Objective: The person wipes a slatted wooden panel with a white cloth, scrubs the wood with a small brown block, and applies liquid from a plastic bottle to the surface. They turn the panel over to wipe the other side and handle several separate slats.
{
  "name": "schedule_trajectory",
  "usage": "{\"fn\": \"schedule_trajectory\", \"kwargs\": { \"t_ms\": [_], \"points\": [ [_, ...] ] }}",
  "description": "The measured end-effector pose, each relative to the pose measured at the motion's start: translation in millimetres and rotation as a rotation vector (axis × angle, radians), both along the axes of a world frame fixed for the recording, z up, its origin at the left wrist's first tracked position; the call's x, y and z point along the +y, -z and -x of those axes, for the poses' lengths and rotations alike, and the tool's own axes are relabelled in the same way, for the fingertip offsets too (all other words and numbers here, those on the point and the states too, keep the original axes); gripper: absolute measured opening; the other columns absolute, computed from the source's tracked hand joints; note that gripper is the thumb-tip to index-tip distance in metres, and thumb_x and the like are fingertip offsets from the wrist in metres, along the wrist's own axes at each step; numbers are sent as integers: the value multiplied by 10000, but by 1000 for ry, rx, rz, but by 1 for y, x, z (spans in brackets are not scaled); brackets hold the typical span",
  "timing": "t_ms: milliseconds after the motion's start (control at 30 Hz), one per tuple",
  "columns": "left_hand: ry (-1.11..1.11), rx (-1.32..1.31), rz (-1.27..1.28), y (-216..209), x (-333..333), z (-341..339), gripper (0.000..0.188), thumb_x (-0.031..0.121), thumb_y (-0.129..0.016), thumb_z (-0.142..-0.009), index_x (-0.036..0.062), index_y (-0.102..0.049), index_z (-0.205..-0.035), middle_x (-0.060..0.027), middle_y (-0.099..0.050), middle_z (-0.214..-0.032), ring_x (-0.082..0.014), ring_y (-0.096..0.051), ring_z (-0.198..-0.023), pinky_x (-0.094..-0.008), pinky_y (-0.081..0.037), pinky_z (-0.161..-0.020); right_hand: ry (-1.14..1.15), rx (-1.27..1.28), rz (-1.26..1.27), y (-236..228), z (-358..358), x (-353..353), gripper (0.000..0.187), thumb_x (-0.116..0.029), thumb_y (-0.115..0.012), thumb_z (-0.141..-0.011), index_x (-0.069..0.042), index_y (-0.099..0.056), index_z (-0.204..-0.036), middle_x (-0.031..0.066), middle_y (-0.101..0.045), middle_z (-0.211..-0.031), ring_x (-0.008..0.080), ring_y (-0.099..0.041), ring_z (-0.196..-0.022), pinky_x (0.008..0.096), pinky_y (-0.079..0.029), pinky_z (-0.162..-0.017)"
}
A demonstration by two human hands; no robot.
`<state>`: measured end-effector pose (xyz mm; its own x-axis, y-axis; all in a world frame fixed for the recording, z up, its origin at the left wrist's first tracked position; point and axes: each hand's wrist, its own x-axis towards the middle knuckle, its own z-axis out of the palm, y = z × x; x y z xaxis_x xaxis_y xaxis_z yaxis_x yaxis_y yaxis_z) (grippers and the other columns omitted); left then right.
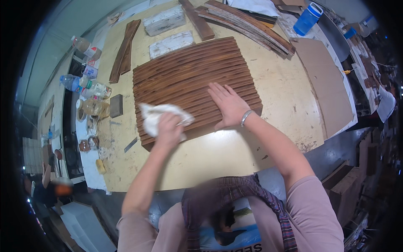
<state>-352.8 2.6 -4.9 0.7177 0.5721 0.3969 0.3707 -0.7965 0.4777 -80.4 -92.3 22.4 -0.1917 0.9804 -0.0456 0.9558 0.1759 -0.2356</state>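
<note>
A brown ribbed wooden panel (189, 80) with dark grain lies on the pale worktable (277, 88) in front of me. My left hand (169, 129) is closed on a crumpled white cloth (154, 114), pressed against the panel's near left part. Flat on the panel's near right part rests my right hand (228, 105), its fingers stretched out and nothing in it. A silvery bracelet (246, 118) circles the right wrist. The ribs run from side to side, and the cloth and both hands hide some of them.
Two whitish blocks (166, 21) stand behind the panel. Long wooden strips (126, 50) lie at the far left, with curved wooden pieces (247, 27) at the far right. Several bottles (95, 107) line the left edge near a dark small block (116, 106). A blue bottle (307, 19) stands beyond cardboard (327, 80).
</note>
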Motion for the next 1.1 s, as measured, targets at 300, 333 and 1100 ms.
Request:
{"fn": "schedule_trajectory", "kwargs": {
  "t_ms": [300,333,1100],
  "points": [
    [16,124,-60,-8,15,8,144,121,-754,-718,147,-752,-859,-9,-634,-865,-240,-568,-950,-416,-419,-834,32,-13,-17,5,-4,-4,1231,-525,-841,-626,73,-264,-1534,221,-209,-1648,317,-181,-1545,458,-156,-1265],
    [-76,168,-39,-7,16,30,147,107,-752,-714,150,-752,-854,-8,-630,-860,-239,-561,-950,-424,-409,-819,31,-5,-16,4,-4,-3,1234,-527,-842,-623,73,-265,-1534,220,-211,-1648,317,-182,-1545,458,-157,-1265],
    [77,-60,22,0,-8,-77,102,11,-693,-682,35,-664,-777,-109,-574,-809,-318,-565,-860,-438,-437,-749,-12,-48,25,1,9,11,1279,-596,-823,-628,64,-228,-1549,215,-190,-1656,327,-173,-1547,468,-161,-1259]
  ]
}}
